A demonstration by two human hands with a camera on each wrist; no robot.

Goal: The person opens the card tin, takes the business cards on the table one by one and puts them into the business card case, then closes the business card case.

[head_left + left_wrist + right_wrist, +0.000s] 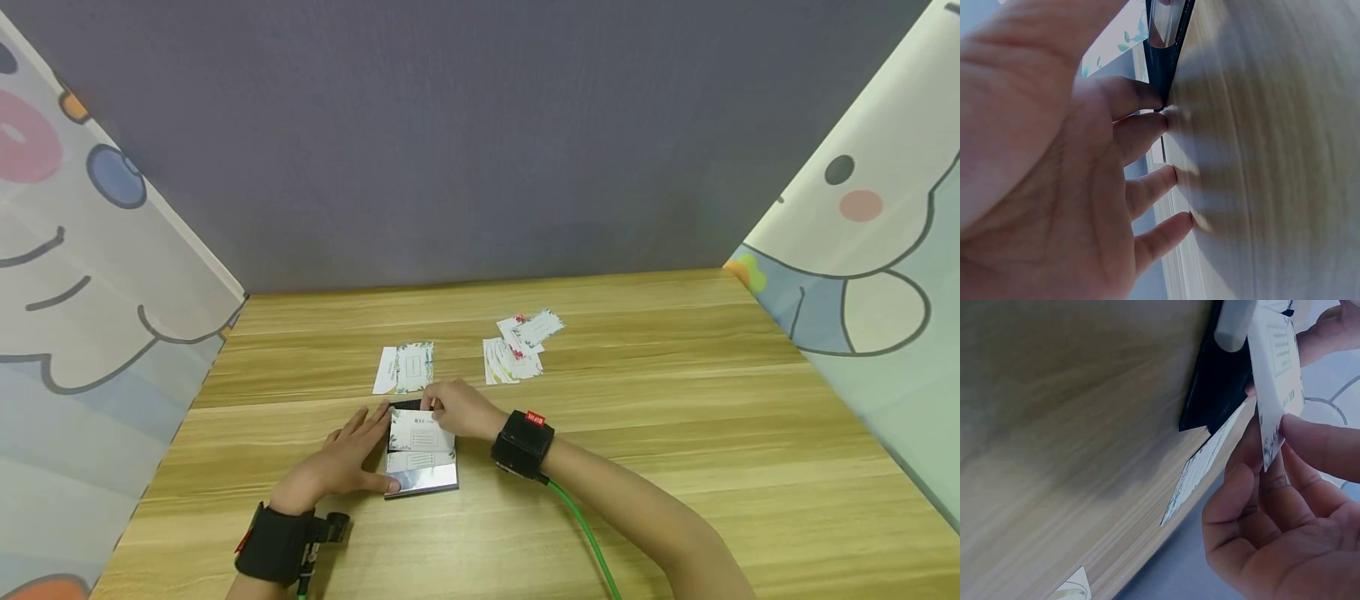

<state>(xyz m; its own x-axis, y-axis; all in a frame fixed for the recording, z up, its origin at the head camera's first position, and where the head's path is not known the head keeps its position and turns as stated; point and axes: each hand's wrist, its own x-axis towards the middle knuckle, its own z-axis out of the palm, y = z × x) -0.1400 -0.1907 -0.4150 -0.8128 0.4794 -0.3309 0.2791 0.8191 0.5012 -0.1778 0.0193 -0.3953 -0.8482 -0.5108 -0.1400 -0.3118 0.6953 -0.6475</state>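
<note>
A black and silver business card holder (pixel 427 479) lies unfolded on the wooden table in front of me. Some white cards (pixel 420 459) with a leaf print sit in its lower half. My left hand (pixel 337 462) rests along the holder's left side, thumb on the silver edge, index fingertip at the black upper corner (pixel 1159 100). Its other fingertips reach down to the table in the left wrist view. Between thumb and fingers, my right hand (pixel 467 410) pinches a white business card (pixel 1275 369), tilted above the holder's black flap (pixel 1216 394).
Behind the holder lie two overlapping cards (pixel 412 367). Farther right is a loose pile of several floral cards (pixel 528 337). A dark grey panel (pixel 480 150) stands at the table's back, with cartoon-printed walls on both sides. A green cable (pixel 588 533) trails from the right wrist.
</note>
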